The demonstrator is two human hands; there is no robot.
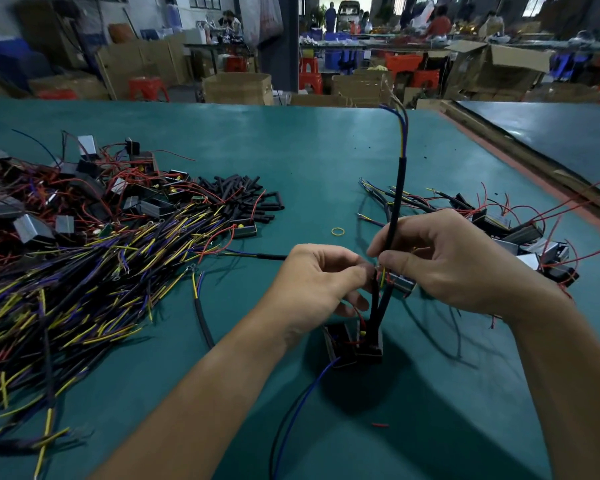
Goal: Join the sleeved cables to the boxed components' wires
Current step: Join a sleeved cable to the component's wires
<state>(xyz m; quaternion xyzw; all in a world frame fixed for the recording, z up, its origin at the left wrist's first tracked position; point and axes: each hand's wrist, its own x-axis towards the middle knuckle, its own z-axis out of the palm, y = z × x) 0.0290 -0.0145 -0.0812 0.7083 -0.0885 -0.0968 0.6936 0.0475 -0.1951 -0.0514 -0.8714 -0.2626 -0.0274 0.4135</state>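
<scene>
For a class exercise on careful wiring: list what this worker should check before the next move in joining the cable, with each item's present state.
1. Right hand grips the sleeved cable: ok.
2. Left hand pinches wires at the joint: ok.
3. Boxed component under the hands: ok.
4. Wire ends aligned: cannot tell, the hands hide them.
5. Black tubing pieces on the table: ok.

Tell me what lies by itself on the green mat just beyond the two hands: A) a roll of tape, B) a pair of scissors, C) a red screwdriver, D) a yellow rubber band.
D: a small yellow rubber band lies alone on the bare mat, just past the left hand and right hand.
</scene>
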